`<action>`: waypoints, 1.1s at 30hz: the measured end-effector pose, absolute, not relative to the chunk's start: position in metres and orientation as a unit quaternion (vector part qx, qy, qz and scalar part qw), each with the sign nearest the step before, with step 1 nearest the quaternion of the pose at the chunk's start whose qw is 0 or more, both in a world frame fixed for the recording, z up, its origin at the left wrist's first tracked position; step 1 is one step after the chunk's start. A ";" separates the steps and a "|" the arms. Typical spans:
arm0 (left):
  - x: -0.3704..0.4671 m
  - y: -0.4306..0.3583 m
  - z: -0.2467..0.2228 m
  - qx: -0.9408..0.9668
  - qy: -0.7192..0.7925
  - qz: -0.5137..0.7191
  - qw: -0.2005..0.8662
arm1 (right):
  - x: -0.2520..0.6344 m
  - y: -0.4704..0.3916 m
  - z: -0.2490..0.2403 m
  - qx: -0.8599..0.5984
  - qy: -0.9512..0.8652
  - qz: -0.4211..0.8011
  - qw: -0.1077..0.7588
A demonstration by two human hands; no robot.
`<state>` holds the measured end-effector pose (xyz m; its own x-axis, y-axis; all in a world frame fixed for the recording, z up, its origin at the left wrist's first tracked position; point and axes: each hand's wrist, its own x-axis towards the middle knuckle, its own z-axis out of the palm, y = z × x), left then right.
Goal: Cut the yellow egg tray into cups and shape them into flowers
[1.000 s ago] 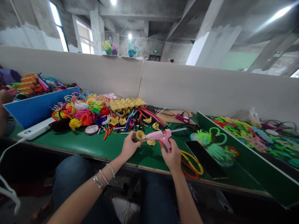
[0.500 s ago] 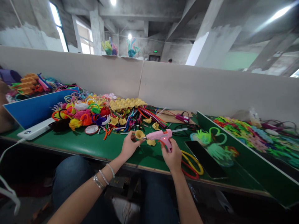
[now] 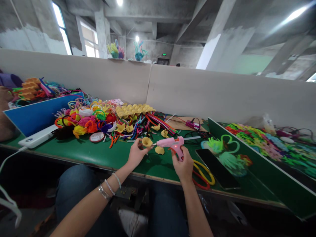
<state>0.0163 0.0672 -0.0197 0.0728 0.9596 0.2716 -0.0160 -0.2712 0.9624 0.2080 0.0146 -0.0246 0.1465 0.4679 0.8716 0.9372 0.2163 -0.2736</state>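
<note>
Between the fingers of my left hand [image 3: 136, 152] is a yellow egg-carton cup [image 3: 147, 142], its hollow side tilted up. My right hand [image 3: 183, 165] is wrapped round the handle of a pink hot glue gun [image 3: 170, 143], whose small light glows red. The gun's metal nozzle points left and lies at the cup's right edge; whether it touches cannot be made out. A loose yellow carton piece [image 3: 159, 150] lies on the green table [image 3: 106, 154] below the nozzle. More cut carton cups [image 3: 164, 133] lie just behind the gun.
A yellow egg carton [image 3: 134, 110] and heaped pipe cleaners [image 3: 86, 121] fill the back left. A black phone [image 3: 217, 168] lies at right, near yellow and red loops [image 3: 206, 172]. Blue [image 3: 46, 113] and green dividers [image 3: 259, 164] stand either side. Another person's arm [image 3: 6, 115] is far left.
The glue gun has shifted slightly right with my right hand, and more of its nozzle shows. The cup in my left hand has moved slightly left.
</note>
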 end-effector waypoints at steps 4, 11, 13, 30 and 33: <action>0.017 0.067 -0.019 0.580 0.407 0.548 0.444 | 0.208 0.014 -0.024 -0.578 -0.606 -0.241 0.489; 0.016 0.066 -0.018 0.582 0.409 0.547 0.442 | 0.208 0.015 -0.024 -0.580 -0.607 -0.242 0.487; 0.016 0.066 -0.018 0.583 0.410 0.546 0.441 | 0.208 0.015 -0.024 -0.582 -0.607 -0.241 0.485; 0.016 0.065 -0.018 0.589 0.405 0.541 0.443 | 0.208 0.014 -0.024 -0.580 -0.611 -0.237 0.484; 0.016 0.066 -0.018 0.587 0.404 0.546 0.441 | 0.208 0.014 -0.023 -0.582 -0.606 -0.237 0.488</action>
